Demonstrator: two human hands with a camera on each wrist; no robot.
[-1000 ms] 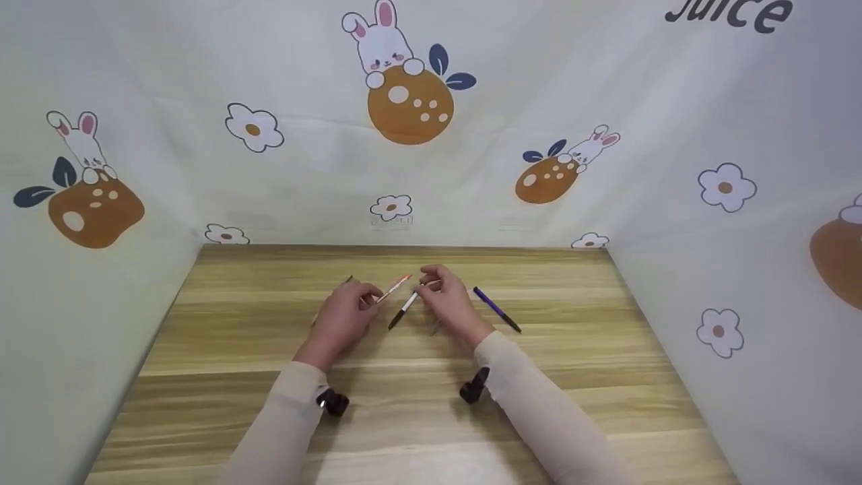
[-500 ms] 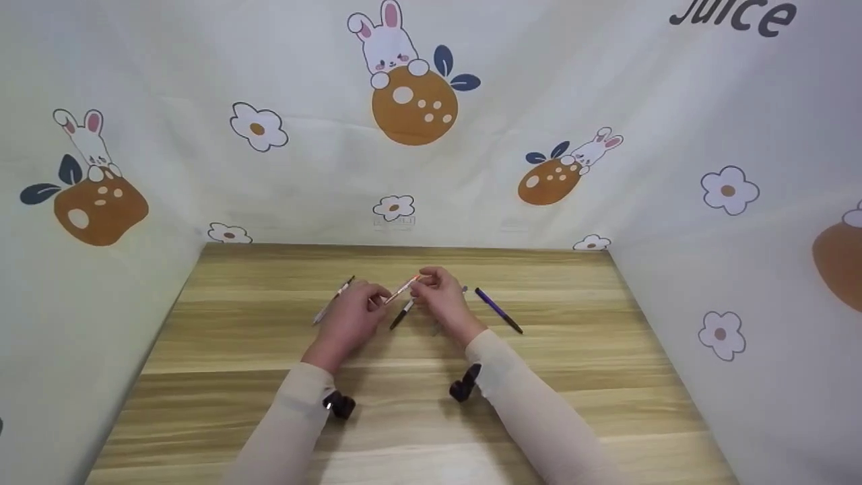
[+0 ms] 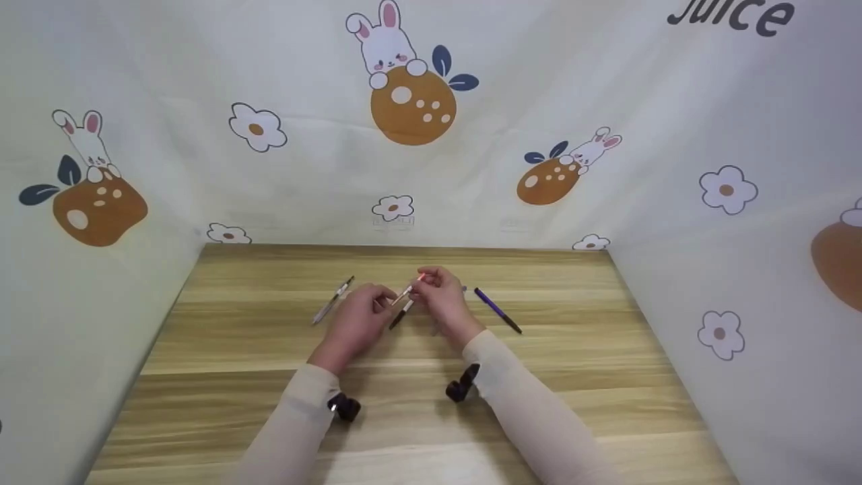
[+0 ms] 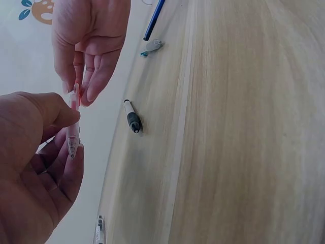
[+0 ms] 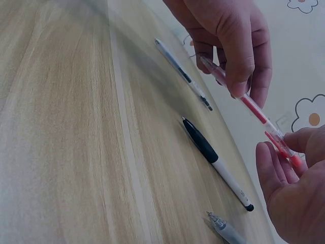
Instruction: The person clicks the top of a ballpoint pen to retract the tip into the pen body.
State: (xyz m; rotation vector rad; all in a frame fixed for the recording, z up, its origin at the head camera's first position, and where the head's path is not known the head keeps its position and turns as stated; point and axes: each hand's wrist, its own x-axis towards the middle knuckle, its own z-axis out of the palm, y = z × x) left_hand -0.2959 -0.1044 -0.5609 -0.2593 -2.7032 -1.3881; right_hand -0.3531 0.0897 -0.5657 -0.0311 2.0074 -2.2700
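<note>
Above the table, both hands hold one clear ballpoint pen point(image 5: 254, 107) with a red refill and an orange-red push button. The left hand point(image 3: 360, 313) pinches it near its writing tip, thumb on one side and fingers on the other. At the button and clip end, the right hand point(image 3: 441, 296) grips it between thumb and fingers. The pen slants, tip toward the left hand. Below it on the table lies a white pen with a black grip point(image 5: 200, 145), partly hidden by the right hand in the head view.
To the left lies a clear pen with dark parts point(image 3: 333, 301). A blue pen with black ends point(image 3: 498, 311) is to the right. A greyish pen point(image 4: 154, 46) lies mostly beneath the right hand. Patterned cloth point(image 3: 303, 182) encloses the wooden table point(image 3: 404, 404) at back and sides.
The left hand has moved right with the red pen. The right hand, apart from the pen at first, now holds its button end. The clear pen on the left has come into fuller view.
</note>
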